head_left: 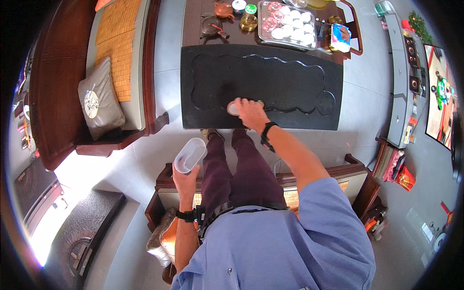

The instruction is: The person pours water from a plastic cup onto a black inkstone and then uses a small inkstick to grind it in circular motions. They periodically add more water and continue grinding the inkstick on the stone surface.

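My left hand [185, 181] grips an oval, translucent plastic container [190, 155] in front of the sofa, its open top turned up towards me. Some dark shape shows through inside, too unclear to name. Over the near edge of the black tea tray [261, 79], my right hand [252, 113] has its fingers on a small round object [233, 108], pale with a pinkish rim. Blur keeps me from telling whether that is a cup or a lid. Just beyond the knuckles, a small gold-coloured round thing [261, 104] is partly hidden.
Behind the tea tray stands a metal tray [266, 34] of white and clear pink-tinted cups. Left of it are a clay teapot [224, 11], a green-lidded jar [250, 18] and a dark strainer-like vessel [211, 26]. A tissue box [340, 37] sits at right. Wooden sofas [148, 72] flank the table.
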Available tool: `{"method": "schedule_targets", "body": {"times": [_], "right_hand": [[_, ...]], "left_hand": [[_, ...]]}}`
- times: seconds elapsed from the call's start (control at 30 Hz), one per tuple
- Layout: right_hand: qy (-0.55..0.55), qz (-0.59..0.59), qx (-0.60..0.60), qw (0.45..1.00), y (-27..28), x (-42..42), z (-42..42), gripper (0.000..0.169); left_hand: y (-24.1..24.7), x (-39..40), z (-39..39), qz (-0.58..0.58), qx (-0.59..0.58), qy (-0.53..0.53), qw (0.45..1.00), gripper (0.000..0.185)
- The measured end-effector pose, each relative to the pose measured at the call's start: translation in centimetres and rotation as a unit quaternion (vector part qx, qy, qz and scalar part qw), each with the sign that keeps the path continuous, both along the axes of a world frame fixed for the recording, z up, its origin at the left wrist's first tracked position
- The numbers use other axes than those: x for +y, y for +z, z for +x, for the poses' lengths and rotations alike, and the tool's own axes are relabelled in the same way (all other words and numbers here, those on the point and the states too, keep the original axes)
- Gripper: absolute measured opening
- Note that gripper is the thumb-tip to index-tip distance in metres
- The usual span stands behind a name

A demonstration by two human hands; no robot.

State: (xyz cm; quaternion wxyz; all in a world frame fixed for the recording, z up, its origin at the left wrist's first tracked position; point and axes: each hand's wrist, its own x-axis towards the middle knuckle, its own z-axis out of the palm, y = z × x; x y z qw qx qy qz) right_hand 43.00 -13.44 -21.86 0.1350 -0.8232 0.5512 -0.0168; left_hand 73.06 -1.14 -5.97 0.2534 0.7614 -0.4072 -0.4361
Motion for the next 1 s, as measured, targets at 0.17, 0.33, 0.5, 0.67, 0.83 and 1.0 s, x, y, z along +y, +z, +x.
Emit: {"method": "schedule_targets", "body": {"times": [0.17,0.33,0.5,0.67,0.83,1.0], "right_hand": [[-0.031,0.076,0.009,0.997,2.0,0.5,-9.0,0.055],[-0.295,0.088,-0.078,0.948,2.9,2.0,-17.4,0.047],[-0.420,0.079,0.061,0.902,0.4,3.7,-24.6,0.046],[-0.370,0.095,-0.043,0.923,-1.6,3.4,-21.9,0.037],[-0.236,0.092,-0.106,0.961,-2.0,2.6,-16.1,0.043],[-0.228,0.088,-0.107,0.964,-2.6,2.6,-12.1,0.045]], "left_hand": [[0.1,-0.9,-0.8,-0.008,-0.004,-0.009,1.000,0.061],[0.3,-1.3,-1.7,0.002,-0.019,-0.033,0.999,0.060],[0.3,-1.3,-2.2,0.030,-0.031,-0.059,0.997,0.059],[-0.8,-1.1,-2.6,0.026,-0.011,-0.041,0.999,0.060],[-0.3,-2.4,-4.1,0.002,-0.002,-0.038,0.999,0.061],[0.1,-2.4,-4.6,-0.008,0.008,-0.015,1.000,0.061]]}}
